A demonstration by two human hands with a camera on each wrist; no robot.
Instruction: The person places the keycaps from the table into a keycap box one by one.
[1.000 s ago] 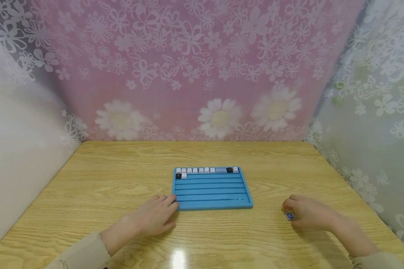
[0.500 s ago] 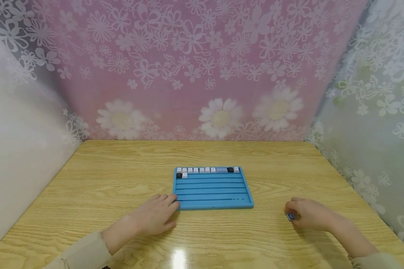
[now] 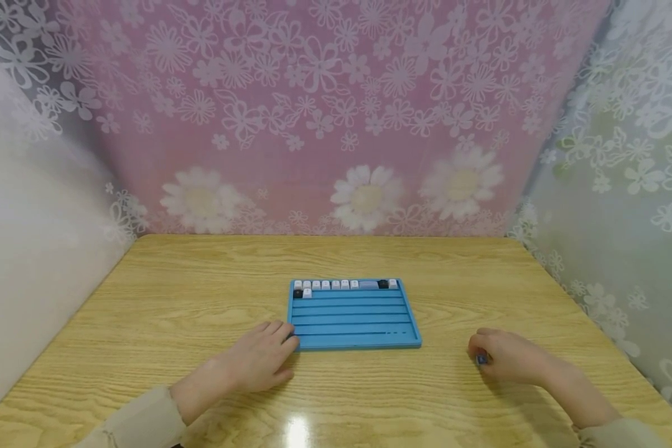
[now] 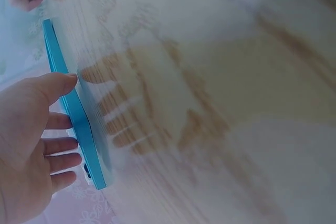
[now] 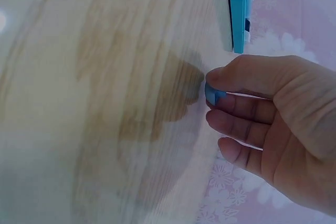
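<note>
A blue keycap is pinched between the thumb and fingertips of my right hand, low over the table's right side. Close up in the right wrist view, that keycap shows between thumb and index finger, partly hidden by them. My left hand rests at the near left corner of a blue keycap tray, fingers relaxed at its edge. White keycaps line the tray's far row, along with a long lavender one and a black one. A black keycap and a white one begin the second row.
The tray lies flat on a wood-grain table. A pink floral curtain hangs behind the far edge. Pale panels stand at the left and right, the right one a floral sheet.
My right hand shifts slightly and turns the blue keycap in its fingertips. The left hand and the tray stay where they were.
</note>
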